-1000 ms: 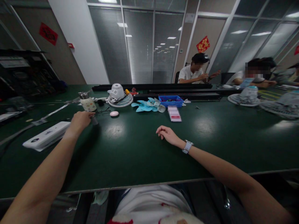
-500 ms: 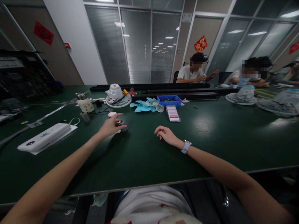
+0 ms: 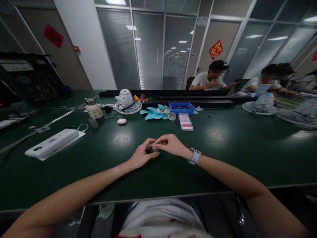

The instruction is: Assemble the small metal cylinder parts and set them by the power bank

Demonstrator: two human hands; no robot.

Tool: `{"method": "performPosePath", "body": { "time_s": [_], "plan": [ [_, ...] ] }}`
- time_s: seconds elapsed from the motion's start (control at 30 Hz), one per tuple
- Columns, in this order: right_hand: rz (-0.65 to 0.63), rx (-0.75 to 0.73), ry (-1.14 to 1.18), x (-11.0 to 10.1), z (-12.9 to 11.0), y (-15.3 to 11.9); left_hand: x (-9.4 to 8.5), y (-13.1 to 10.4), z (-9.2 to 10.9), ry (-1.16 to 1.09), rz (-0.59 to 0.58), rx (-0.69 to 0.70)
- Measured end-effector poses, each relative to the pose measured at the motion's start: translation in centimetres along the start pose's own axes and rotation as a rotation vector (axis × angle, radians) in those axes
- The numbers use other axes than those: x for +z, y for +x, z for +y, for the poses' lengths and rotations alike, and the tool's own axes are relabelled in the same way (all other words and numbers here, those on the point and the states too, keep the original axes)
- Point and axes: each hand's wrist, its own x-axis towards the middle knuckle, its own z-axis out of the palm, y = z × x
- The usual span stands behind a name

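Observation:
My left hand (image 3: 141,156) is closed around a small silvery cylinder (image 3: 155,148), thumb on the near side and fingers on the far side. The cylinder is low over the green table (image 3: 104,185), partly covered by fingers, and I cannot make out its exact kind. My right hand (image 3: 172,144), with a watch (image 3: 195,156) on its wrist, has its thumb and forefinger pinched at the cylinder's top. A pale pink oval object (image 3: 122,121) lies beyond my left hand. Farther off are blue fan blades (image 3: 153,113) and a blurred-out pink and white item (image 3: 185,122).
To the left are a white device with a cord (image 3: 53,143), a patterned bottle (image 3: 94,109) and a small metal cylinder (image 3: 93,122). A white fan part (image 3: 128,107) and a blue bin (image 3: 182,108) stand farther back. People sit across the table at the right.
My left hand has brought the small silvery cylinder rightward and nearer to me. My right hand has moved slightly left, and its fingers now meet the cylinder's top.

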Motion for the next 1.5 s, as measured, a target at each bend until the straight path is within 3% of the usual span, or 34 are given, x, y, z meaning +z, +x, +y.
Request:
{"method": "performPosePath", "body": {
  "time_s": [0.23, 0.47, 0.63, 0.77, 0.97, 1.1, 1.2, 1.3, 1.37, 1.43, 1.5],
  "plan": [
    [0.114, -0.082, -0.039, -2.1, 0.0, -0.1, 0.1, -0.1, 0.3, 0.007, -0.006, 0.052],
    [-0.103, -0.008, -0.049, -0.7, 4.8, -2.5, -0.5, 0.1, 0.4, 0.245, 0.101, 0.127],
    [-0.098, 0.015, -0.047, -0.2, 5.1, -2.8, -2.3, 1.0, -0.8, 0.396, 0.239, 0.102],
    [-0.102, 0.012, -0.035, -0.4, 4.9, -2.8, -5.6, 2.2, -1.9, 0.526, 0.373, -0.074],
    [-0.095, -0.028, -0.061, -0.2, 5.1, -3.0, -14.2, 2.8, -4.7, 0.7, 0.781, -0.422],
    [-0.098, -0.045, -0.099, -0.1, 4.9, -2.9, -19.1, 1.6, -7.1, 0.632, 0.994, -0.455],
    [-0.107, -0.06, -0.13, -0.1, 4.8, -2.9, -20.7, 1.0, -8.0, 0.567, 1.043, -0.396],
    [-0.105, -0.066, -0.151, -0.1, 4.7, -2.9, -20.0, 0.9, -7.3, 0.604, 1.072, -0.411],
    [-0.096, -0.063, -0.158, -0.1, 4.7, -2.9, -18.2, 1.2, -6.0, 0.69, 1.136, -0.338],
    [-0.094, -0.06, -0.153, -0.1, 4.8, -2.9, -15.4, 1.5, -4.2, 0.784, 1.13, -0.179],
    [-0.098, -0.06, -0.134, 0.0, 4.8, -2.9, -11.5, 1.9, -2.4, 0.822, 0.942, -0.016]
  ]
}}
